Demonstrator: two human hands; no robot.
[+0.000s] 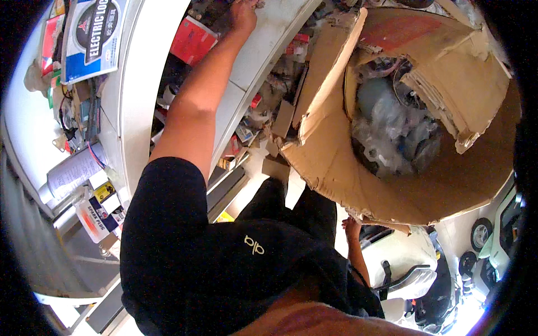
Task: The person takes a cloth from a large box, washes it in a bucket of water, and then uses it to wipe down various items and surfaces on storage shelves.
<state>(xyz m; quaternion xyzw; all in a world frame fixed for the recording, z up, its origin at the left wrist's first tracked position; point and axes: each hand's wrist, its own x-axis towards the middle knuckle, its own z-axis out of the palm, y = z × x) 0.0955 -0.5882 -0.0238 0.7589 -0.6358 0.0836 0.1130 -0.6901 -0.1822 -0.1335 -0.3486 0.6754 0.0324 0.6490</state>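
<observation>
My left arm stretches up and away over a pale shelf ledge (238, 70). At its end my left hand (244, 15) is at the top edge of the view, among dark, cluttered goods; its fingers are partly cut off, and whether they hold anything is unclear. To the right is a large, torn cardboard box (330, 173), its mouth facing up and its flaps ragged. Inside lie clear plastic bags (386, 129) with parts I cannot make out. My right hand (352, 228) is low at the box's near rim, with its fingers closed on the torn edge.
Small boxes and loose parts crowd the shelves beneath my left arm, with a red box (192, 40) among them. On the left are a blue-and-white box (94, 39), a spray can (75, 171) and a spark plug box (95, 215). Scooters (409, 263) stand at the lower right.
</observation>
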